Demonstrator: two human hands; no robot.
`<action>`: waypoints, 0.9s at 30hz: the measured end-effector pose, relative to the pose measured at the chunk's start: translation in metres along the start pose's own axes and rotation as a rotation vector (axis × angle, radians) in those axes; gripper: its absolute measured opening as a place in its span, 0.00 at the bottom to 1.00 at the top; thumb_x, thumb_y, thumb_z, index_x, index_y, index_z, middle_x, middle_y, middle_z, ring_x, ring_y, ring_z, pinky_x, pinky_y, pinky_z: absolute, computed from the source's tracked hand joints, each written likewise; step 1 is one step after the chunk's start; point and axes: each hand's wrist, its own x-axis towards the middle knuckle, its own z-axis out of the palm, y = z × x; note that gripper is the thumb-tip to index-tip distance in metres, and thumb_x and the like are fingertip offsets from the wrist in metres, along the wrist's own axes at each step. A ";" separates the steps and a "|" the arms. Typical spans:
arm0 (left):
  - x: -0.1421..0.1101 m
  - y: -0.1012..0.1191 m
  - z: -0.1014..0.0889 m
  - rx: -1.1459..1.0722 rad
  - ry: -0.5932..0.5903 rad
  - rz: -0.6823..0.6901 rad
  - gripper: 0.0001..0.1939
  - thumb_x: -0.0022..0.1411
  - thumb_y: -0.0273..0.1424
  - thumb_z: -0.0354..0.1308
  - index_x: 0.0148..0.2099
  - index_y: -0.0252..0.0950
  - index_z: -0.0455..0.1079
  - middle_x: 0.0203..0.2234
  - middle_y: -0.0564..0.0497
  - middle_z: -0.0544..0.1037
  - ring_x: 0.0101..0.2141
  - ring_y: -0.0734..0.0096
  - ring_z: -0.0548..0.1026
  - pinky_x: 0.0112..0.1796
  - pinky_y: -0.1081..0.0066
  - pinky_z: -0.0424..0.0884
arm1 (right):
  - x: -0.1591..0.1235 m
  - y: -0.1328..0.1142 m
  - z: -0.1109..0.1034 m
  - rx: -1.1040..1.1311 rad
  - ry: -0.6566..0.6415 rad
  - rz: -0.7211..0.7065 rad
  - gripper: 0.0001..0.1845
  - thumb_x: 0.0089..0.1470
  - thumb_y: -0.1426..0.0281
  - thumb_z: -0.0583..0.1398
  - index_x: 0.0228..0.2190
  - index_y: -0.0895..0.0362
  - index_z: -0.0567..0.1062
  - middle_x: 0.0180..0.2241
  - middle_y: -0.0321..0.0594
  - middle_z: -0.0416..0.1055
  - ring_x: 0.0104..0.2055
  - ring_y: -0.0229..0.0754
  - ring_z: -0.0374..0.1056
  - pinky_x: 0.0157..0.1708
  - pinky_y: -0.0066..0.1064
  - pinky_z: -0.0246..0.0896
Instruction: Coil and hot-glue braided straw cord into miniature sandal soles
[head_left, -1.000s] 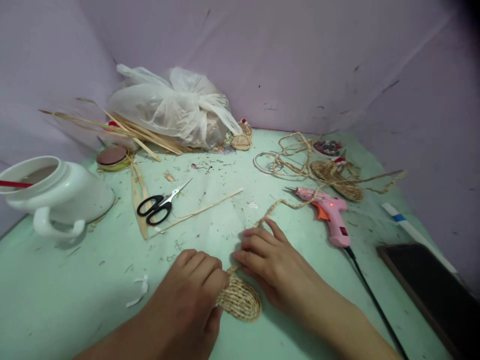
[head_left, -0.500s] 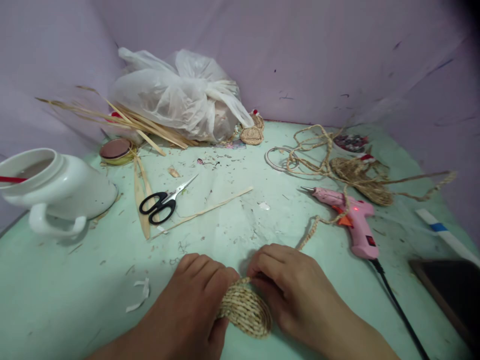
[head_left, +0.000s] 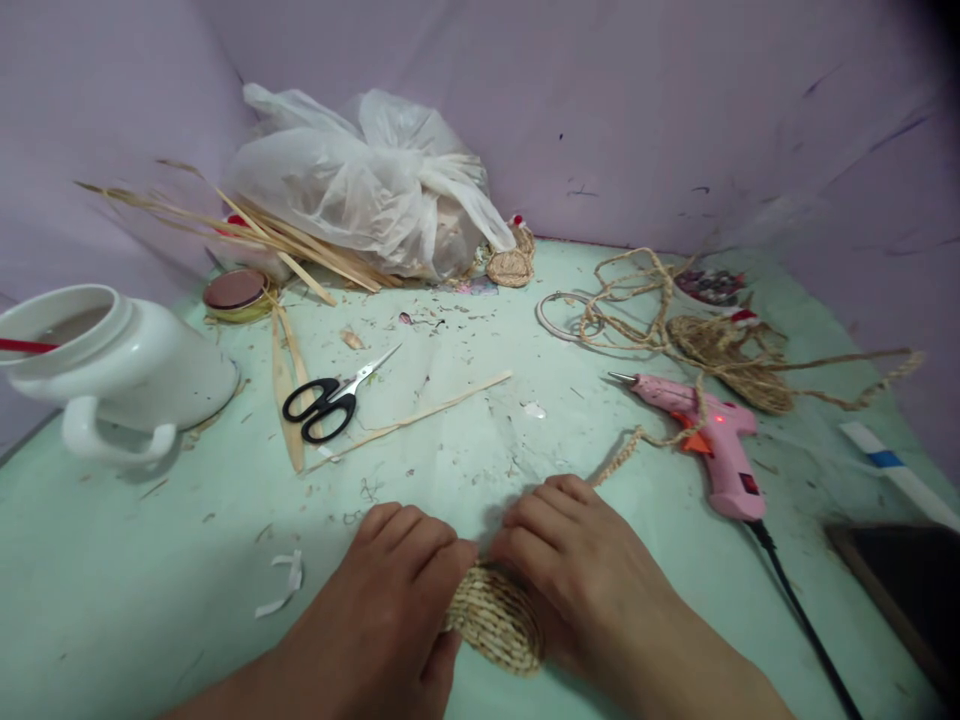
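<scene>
A small oval coil of braided straw point(head_left: 496, 622) is held low in front of me. My left hand point(head_left: 401, 590) is closed round its left edge, thumb underneath and fingers on top. Pressed along its upper right edge, my right hand point(head_left: 581, 575) has its fingers curled, and the fingertips are partly hidden. From behind the right hand a braided straw cord point(head_left: 619, 458) runs up across a pink hot glue gun point(head_left: 716, 430), whose small red light is lit. The glue gun lies on its side, apart from both hands.
Black-handled scissors point(head_left: 330, 405) lie beside pale straw strips point(head_left: 289, 400). A white mug point(head_left: 142, 365) stands left. Behind are a tied plastic bag point(head_left: 367, 190), a round tin point(head_left: 238, 292) and a metal ring point(head_left: 551, 320). Right are a woven straw piece point(head_left: 739, 365) and a dark flat object point(head_left: 896, 590).
My right fingers have moved slightly left over the coil's top edge, closing the gap to my left hand. The view has shifted a little; the tabletop things lie as before.
</scene>
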 end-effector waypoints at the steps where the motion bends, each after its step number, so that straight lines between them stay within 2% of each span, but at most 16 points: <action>1: 0.000 0.000 0.000 -0.004 -0.009 -0.009 0.19 0.45 0.19 0.50 0.42 0.38 0.63 0.33 0.50 0.69 0.35 0.63 0.65 0.38 0.60 0.64 | -0.001 -0.001 0.000 -0.008 -0.020 0.005 0.04 0.46 0.77 0.59 0.24 0.57 0.72 0.24 0.36 0.66 0.28 0.40 0.58 0.30 0.34 0.51; 7: 0.000 0.001 0.001 -0.020 -0.023 -0.050 0.16 0.42 0.20 0.51 0.36 0.39 0.65 0.33 0.50 0.68 0.35 0.64 0.63 0.38 0.60 0.63 | -0.007 -0.006 -0.003 0.066 -0.145 0.068 0.10 0.44 0.81 0.57 0.29 0.56 0.72 0.29 0.37 0.69 0.30 0.41 0.62 0.22 0.31 0.51; 13: 0.007 0.005 -0.005 0.011 -0.120 -0.114 0.15 0.40 0.22 0.51 0.34 0.39 0.66 0.32 0.51 0.68 0.35 0.62 0.63 0.40 0.58 0.61 | -0.005 -0.003 -0.015 0.328 -0.238 0.187 0.11 0.48 0.81 0.55 0.31 0.54 0.72 0.32 0.37 0.69 0.36 0.40 0.64 0.34 0.31 0.61; 16: 0.013 0.006 -0.009 0.008 -0.168 -0.136 0.13 0.40 0.23 0.52 0.33 0.38 0.66 0.32 0.50 0.69 0.35 0.62 0.63 0.40 0.57 0.60 | -0.006 -0.005 -0.025 0.417 -0.263 0.255 0.04 0.52 0.74 0.60 0.33 0.55 0.72 0.36 0.37 0.69 0.39 0.41 0.64 0.40 0.33 0.61; 18: 0.015 0.008 -0.011 0.005 -0.182 -0.151 0.13 0.39 0.23 0.52 0.32 0.38 0.67 0.32 0.50 0.69 0.35 0.61 0.63 0.41 0.56 0.60 | -0.007 -0.008 -0.027 0.418 -0.291 0.274 0.09 0.49 0.65 0.65 0.32 0.56 0.72 0.36 0.38 0.69 0.40 0.42 0.64 0.40 0.34 0.62; 20: 0.017 0.010 -0.013 0.005 -0.191 -0.174 0.13 0.39 0.23 0.52 0.32 0.38 0.67 0.32 0.50 0.69 0.36 0.62 0.64 0.42 0.56 0.59 | -0.009 -0.012 -0.027 0.370 -0.318 0.266 0.13 0.45 0.63 0.67 0.31 0.57 0.73 0.35 0.38 0.69 0.39 0.44 0.64 0.39 0.35 0.62; 23: 0.017 0.012 -0.014 -0.007 -0.197 -0.176 0.13 0.40 0.22 0.51 0.31 0.37 0.67 0.32 0.50 0.70 0.36 0.62 0.64 0.43 0.56 0.59 | -0.011 -0.016 -0.020 0.246 -0.281 0.255 0.09 0.46 0.67 0.66 0.31 0.56 0.74 0.33 0.38 0.70 0.38 0.45 0.64 0.37 0.36 0.63; 27: 0.016 0.011 -0.013 -0.036 -0.193 -0.158 0.10 0.41 0.23 0.52 0.30 0.37 0.66 0.30 0.50 0.70 0.35 0.61 0.64 0.41 0.55 0.59 | -0.012 -0.018 -0.009 0.157 -0.104 0.194 0.09 0.47 0.70 0.65 0.33 0.56 0.74 0.33 0.38 0.72 0.35 0.44 0.66 0.33 0.36 0.64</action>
